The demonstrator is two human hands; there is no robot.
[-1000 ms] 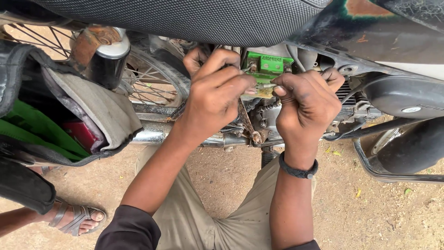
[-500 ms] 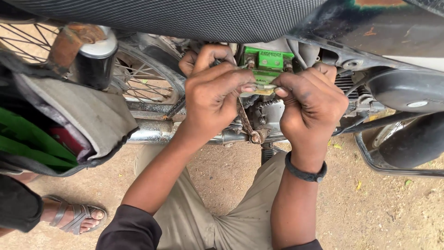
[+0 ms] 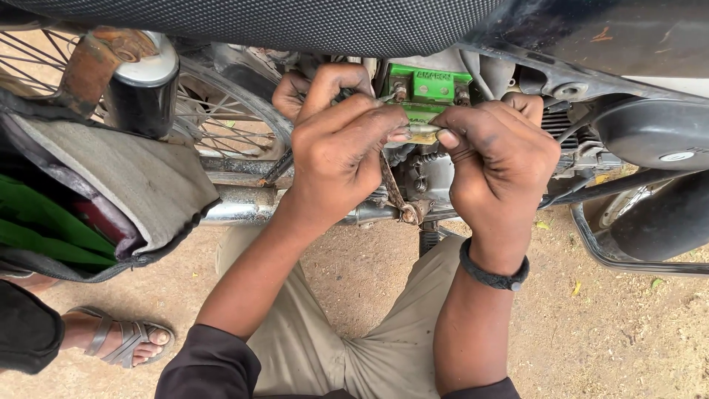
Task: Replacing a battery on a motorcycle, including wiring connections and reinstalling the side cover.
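Soft, even daylight fills the scene, bright on the sandy ground (image 3: 613, 347) and without hard shadows. The seat (image 3: 258, 18) overhead shades the engine bay, where detail turns murky. The chrome pipe (image 3: 236, 207) and a black cap (image 3: 144, 81) show mild glare. The hands (image 3: 421, 148) are sharp; frame edges bend slightly from the wide lens.

Battery (image 3: 432, 85) sits in the motorcycle frame, under the seat (image 3: 258, 18). Left hand (image 3: 340, 151) and right hand (image 3: 498, 159) meet just before it, pinching a small connector (image 3: 421, 129) between them. Spoked wheel (image 3: 214, 111) to the left, behind the exhaust pipe (image 3: 236, 207). Sandalled foot (image 3: 118, 340) on the ground, far left.
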